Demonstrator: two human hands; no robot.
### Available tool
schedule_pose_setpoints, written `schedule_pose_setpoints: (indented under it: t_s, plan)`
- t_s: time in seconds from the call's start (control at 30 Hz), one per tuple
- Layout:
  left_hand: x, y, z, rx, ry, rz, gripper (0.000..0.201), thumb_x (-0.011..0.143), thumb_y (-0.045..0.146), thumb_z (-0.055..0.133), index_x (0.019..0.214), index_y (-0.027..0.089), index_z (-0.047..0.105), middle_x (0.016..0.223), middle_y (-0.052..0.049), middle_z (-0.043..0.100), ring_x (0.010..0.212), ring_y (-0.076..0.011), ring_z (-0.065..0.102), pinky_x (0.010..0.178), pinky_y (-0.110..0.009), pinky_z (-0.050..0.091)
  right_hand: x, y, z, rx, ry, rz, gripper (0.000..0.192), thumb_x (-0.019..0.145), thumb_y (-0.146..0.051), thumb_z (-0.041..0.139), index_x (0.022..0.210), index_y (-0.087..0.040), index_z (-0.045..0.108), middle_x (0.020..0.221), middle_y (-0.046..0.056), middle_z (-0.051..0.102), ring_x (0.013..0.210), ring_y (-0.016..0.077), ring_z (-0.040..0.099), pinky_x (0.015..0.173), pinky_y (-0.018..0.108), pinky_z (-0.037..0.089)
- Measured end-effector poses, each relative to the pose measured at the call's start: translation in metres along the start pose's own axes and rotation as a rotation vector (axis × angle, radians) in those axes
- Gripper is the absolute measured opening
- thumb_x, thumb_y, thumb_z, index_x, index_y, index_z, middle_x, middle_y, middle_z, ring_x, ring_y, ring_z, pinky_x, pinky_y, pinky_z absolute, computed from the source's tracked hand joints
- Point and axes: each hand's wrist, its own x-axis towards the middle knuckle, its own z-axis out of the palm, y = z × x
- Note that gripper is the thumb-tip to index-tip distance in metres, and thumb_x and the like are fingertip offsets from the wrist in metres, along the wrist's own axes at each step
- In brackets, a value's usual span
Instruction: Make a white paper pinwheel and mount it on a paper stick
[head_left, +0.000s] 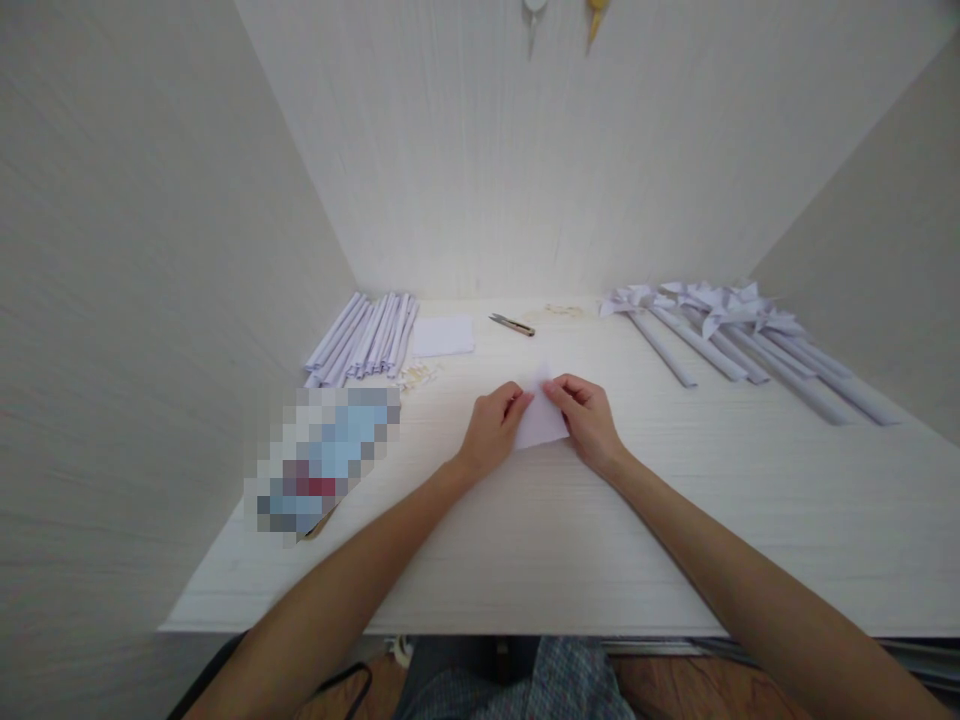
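A small white sheet of paper [541, 428] is held up between my two hands above the middle of the table. My left hand [495, 425] pinches its left edge with thumb and fingers. On the opposite edge, my right hand [586, 415] has its thumb and fingers closed on the same sheet. The paper's upper part is blurred, so any fold there is hard to make out. Beyond the hands lies a pair of small thread snips [512, 324], touched by neither hand.
Rolled paper tubes [364, 338] lie at the back left, beside a stack of white paper [444, 336] and small pale bits [418, 376]. Paper pinwheels on tubes [720, 325] fill the back right. A blurred-out object [330, 460] sits left. Walls [480, 180] enclose the table [480, 570].
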Motion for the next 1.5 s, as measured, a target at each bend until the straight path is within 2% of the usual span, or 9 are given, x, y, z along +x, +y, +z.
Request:
schedule_pose_setpoints:
  t_s: [0.17, 0.27, 0.43, 0.67, 0.77, 0.9, 1.2, 1.4, 1.5]
  plan:
    - [0.008, -0.004, -0.011, -0.078, 0.164, -0.048, 0.027, 0.079, 0.032, 0.043, 0.056, 0.018, 0.041, 0.047, 0.006, 0.034, 0.046, -0.0078, 0.03, 0.045, -0.022, 0.022, -0.003, -0.004, -0.001, -0.068, -0.198, 0.082, 0.03, 0.06, -0.045, 0.066, 0.057, -0.017, 0.055, 0.043, -0.006, 0.044, 0.039, 0.0061, 0.036, 0.038, 0.021, 0.023]
    - [0.009, -0.006, -0.014, -0.093, 0.21, -0.052, 0.027, 0.079, 0.031, 0.044, 0.056, 0.018, 0.042, 0.047, 0.006, 0.035, 0.046, -0.0076, 0.031, 0.044, -0.021, 0.022, -0.002, -0.004, -0.001, -0.082, -0.233, 0.076, 0.032, 0.061, -0.047, 0.065, 0.056, -0.015, 0.058, 0.041, -0.005, 0.044, 0.039, 0.0056, 0.035, 0.039, 0.021, 0.023]
    - [0.007, -0.01, -0.012, -0.199, 0.186, -0.08, 0.017, 0.078, 0.034, 0.046, 0.087, 0.02, 0.046, 0.049, 0.009, 0.037, 0.043, -0.0074, 0.033, 0.042, -0.02, 0.022, 0.001, -0.001, -0.002, -0.058, -0.151, 0.071, 0.032, 0.06, -0.045, 0.066, 0.053, -0.016, 0.057, 0.04, -0.005, 0.044, 0.038, 0.0051, 0.034, 0.037, 0.021, 0.022]
    - [0.006, -0.01, -0.009, -0.141, 0.044, -0.006, 0.044, 0.07, 0.037, 0.059, 0.108, 0.02, 0.045, 0.089, -0.002, 0.054, 0.059, -0.0073, 0.047, 0.049, -0.02, 0.035, 0.002, -0.003, -0.003, -0.012, -0.016, 0.065, 0.035, 0.054, -0.044, 0.071, 0.047, -0.017, 0.049, 0.039, -0.005, 0.045, 0.036, 0.0047, 0.032, 0.037, 0.021, 0.02]
    - [0.006, -0.012, -0.009, -0.098, -0.035, 0.023, 0.064, 0.062, 0.039, 0.068, 0.117, 0.02, 0.043, 0.11, -0.009, 0.052, 0.077, -0.0135, 0.053, 0.06, -0.024, 0.042, 0.002, -0.001, -0.004, -0.024, -0.008, 0.055, 0.037, 0.055, -0.043, 0.071, 0.046, -0.018, 0.046, 0.038, -0.006, 0.043, 0.036, 0.0046, 0.031, 0.038, 0.021, 0.018]
    - [0.006, -0.015, -0.009, -0.024, -0.091, 0.084, 0.072, 0.063, 0.043, 0.067, 0.124, 0.018, 0.039, 0.119, -0.013, 0.047, 0.097, -0.0219, 0.051, 0.067, -0.028, 0.045, 0.001, 0.0, -0.003, -0.051, -0.03, 0.039, 0.039, 0.057, -0.042, 0.07, 0.045, -0.018, 0.043, 0.036, -0.007, 0.038, 0.036, 0.0044, 0.028, 0.038, 0.021, 0.016]
    - [0.005, -0.014, -0.009, 0.198, -0.149, 0.175, 0.052, 0.077, 0.036, 0.053, 0.123, 0.018, 0.04, 0.103, -0.009, 0.051, 0.086, -0.0199, 0.049, 0.073, -0.033, 0.044, -0.001, -0.006, -0.001, -0.023, -0.215, -0.114, 0.041, 0.051, -0.054, 0.069, 0.061, -0.017, 0.055, 0.045, -0.007, 0.043, 0.039, 0.005, 0.03, 0.038, 0.022, 0.019]
    - [0.008, -0.014, -0.013, 0.075, -0.052, 0.206, 0.034, 0.08, 0.02, 0.043, 0.112, 0.017, 0.051, 0.086, -0.005, 0.052, 0.08, -0.0171, 0.048, 0.074, -0.03, 0.041, 0.002, 0.002, -0.01, -0.097, 0.037, -0.172, 0.042, 0.077, -0.05, 0.048, 0.05, -0.019, 0.043, 0.044, -0.004, 0.039, 0.041, 0.0072, 0.032, 0.041, 0.023, 0.023]
    - [0.01, -0.015, -0.014, -0.04, 0.054, 0.104, 0.026, 0.083, 0.028, 0.038, 0.094, 0.016, 0.058, 0.072, -0.002, 0.049, 0.071, -0.0143, 0.048, 0.068, -0.027, 0.039, 0.025, 0.002, -0.012, -0.315, 0.033, -0.195, 0.039, 0.082, -0.044, 0.04, 0.052, -0.02, 0.038, 0.046, -0.004, 0.04, 0.044, 0.009, 0.034, 0.045, 0.024, 0.027]
